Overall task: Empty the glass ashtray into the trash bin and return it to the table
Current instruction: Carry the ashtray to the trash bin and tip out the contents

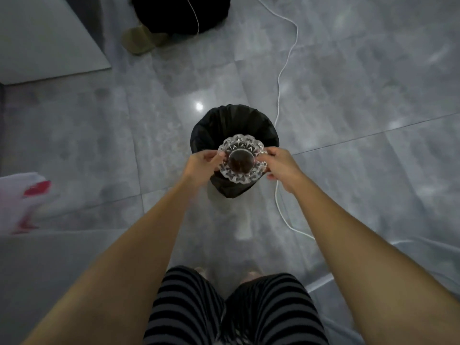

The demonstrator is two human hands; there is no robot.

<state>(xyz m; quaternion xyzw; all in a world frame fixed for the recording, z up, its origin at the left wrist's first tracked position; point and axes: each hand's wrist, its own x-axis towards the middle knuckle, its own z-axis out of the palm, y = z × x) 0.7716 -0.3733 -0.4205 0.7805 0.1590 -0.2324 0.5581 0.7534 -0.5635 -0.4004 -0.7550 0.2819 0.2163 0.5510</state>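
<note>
Over the trash bin (258, 125), our fingers (211, 158) pinch opposite rims of the glass ashtray (242, 158): left hand (202, 165) and right hand (280, 166) both closed on it. Dark residue sits in its bowl. We note a white cable (281, 78) on the tiled floor (361, 95).

The glass ashtray (242, 158), cut with a scalloped, faceted rim, was held roughly level above the open mouth of the trash bin (234, 125); dark residue, possibly ash, was seen in its round centre. The bin was lined with black plastic.
</note>
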